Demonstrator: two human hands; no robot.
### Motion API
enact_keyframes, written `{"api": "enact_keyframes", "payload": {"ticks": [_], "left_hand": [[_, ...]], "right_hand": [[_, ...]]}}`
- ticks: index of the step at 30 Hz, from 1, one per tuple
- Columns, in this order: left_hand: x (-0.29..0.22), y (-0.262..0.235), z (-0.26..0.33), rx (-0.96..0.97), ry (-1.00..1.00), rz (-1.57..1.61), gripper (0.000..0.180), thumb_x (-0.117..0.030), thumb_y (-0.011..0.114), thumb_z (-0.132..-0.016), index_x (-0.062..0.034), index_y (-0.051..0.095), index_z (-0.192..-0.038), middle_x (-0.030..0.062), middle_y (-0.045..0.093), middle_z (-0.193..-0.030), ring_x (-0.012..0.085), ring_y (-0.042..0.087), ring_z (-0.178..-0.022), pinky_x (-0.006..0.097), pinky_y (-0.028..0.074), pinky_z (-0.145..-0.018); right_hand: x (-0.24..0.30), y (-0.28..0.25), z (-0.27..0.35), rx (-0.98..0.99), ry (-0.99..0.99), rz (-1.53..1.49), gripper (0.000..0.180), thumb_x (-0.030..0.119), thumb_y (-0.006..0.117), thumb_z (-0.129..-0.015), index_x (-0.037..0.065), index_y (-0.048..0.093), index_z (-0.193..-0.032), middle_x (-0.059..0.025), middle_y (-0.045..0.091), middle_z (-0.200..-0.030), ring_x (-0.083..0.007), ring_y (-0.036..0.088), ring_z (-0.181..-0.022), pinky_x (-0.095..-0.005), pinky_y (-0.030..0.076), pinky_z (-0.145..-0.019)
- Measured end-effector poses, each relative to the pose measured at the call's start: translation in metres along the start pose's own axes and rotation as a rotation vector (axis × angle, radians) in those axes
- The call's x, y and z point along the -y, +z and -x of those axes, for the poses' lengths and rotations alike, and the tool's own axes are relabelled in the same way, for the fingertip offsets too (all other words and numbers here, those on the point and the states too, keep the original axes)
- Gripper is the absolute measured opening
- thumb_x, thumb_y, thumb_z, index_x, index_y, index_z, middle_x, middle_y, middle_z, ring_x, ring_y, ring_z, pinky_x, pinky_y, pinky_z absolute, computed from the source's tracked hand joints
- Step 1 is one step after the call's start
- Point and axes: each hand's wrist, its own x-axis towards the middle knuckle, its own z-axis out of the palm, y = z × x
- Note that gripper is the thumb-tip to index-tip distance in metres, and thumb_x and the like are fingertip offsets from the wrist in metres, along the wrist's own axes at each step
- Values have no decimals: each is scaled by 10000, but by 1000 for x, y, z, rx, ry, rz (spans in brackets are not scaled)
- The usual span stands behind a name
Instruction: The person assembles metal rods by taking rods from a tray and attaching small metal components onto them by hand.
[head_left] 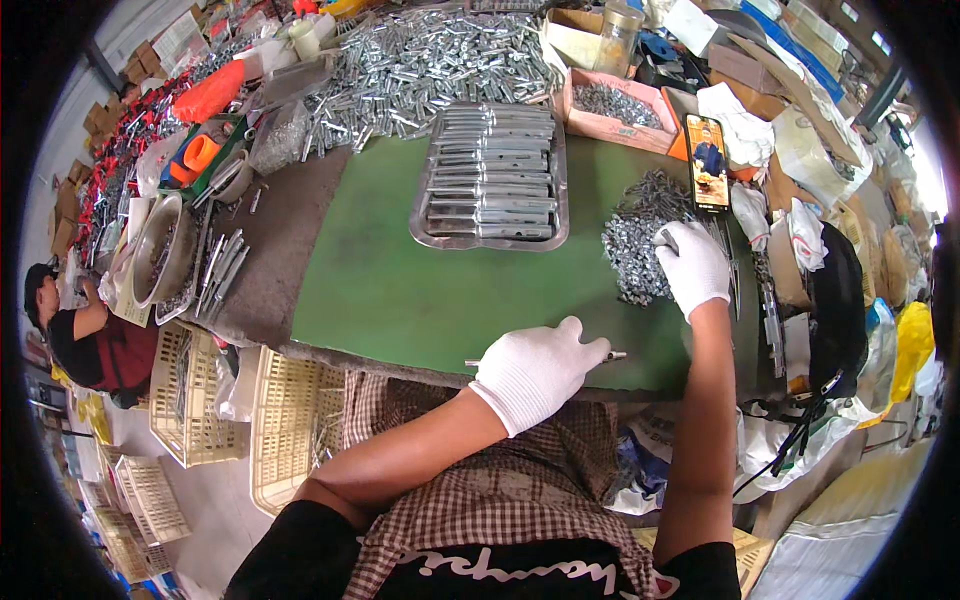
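Observation:
My left hand (541, 372), in a white knit glove, is closed around a slim metal rod (618, 356). The rod lies crosswise near the front edge of the green mat (380, 270), its two ends sticking out past the fingers. At the right, my gloved right hand (692, 262) rests with curled fingers at the edge of a pile of small silvery metal parts (632, 262). Whatever its fingertips pinch is hidden. Ahead of both hands, a metal tray (425, 222) holds several metal tubes (490, 190) laid in rows.
A large heap of metal tubes (430, 60) covers the table's back. Dark thin parts (655, 192) lie behind the small-parts pile, beside a propped phone (706, 165). A pink box (650, 140) stands at back right. Yellow crates (262, 430) sit below left; another person (95, 335) works far left.

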Motion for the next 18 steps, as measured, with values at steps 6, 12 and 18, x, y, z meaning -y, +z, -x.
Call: {"api": "enact_keyframes", "payload": {"ticks": [6,12,18], "left_hand": [[0,1,-1,2,-1,7,163,-153,609,-832,-218,655,-975,64,508,-752,205,567,-476,363,477,-426],[0,-2,-2,20,-13,33,158,-165,615,-833,-212,655,-979,68,516,-763,216,583,-492,371,487,-440],[1,-3,-1,9,-11,42,161,-178,626,-835,-200,651,-993,74,527,-772,229,601,-514,372,498,-454]], "right_hand": [[4,-2,22,-85,-6,103,145,130,647,-853,93,647,-993,-141,637,-968,-349,622,-913,-446,492,-801],[42,-16,91,-82,-90,-434,118,17,660,-843,31,685,-958,-101,682,-911,-242,659,-801,-325,518,-737],[66,-7,121,-24,-37,-367,157,64,749,-755,60,699,-904,-96,680,-860,-205,652,-697,-306,511,-652]]}}
